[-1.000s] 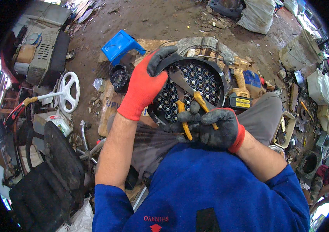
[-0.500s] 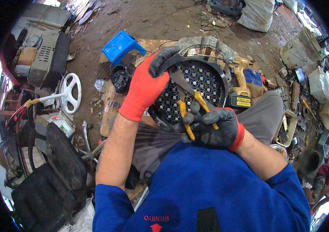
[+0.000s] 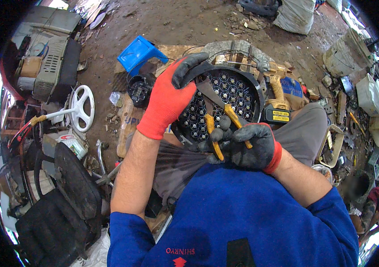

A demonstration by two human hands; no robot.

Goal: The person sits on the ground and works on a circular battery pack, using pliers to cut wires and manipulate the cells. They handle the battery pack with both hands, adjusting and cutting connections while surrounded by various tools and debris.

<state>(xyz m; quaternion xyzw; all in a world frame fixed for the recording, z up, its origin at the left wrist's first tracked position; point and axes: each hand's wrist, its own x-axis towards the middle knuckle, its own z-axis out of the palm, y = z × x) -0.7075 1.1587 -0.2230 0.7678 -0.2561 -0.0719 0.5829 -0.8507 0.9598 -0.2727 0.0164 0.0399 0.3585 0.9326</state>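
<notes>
A round black lamp housing (image 3: 236, 89), its face filled with many small lens cells, rests over my lap, tilted toward me. My left hand (image 3: 171, 95), in a red and black glove, is closed around its upper left rim. In my right hand (image 3: 247, 144), gloved the same way, is a pair of yellow-handled snips (image 3: 228, 111). The handles are spread apart, with fingers between and around them. The grey blades reach across the lens cells toward the left hand; their tips are close to the left thumb, and I cannot tell whether they bite on anything.
Right of the lamp lies a yellow cordless drill (image 3: 277, 95) with its battery. A blue plastic stool (image 3: 138, 53) and a black round part (image 3: 139, 91) are at the far left of it. A white-wheeled rod (image 3: 81, 108), a black seat (image 3: 60, 209) and a tray (image 3: 331, 147) lie around me.
</notes>
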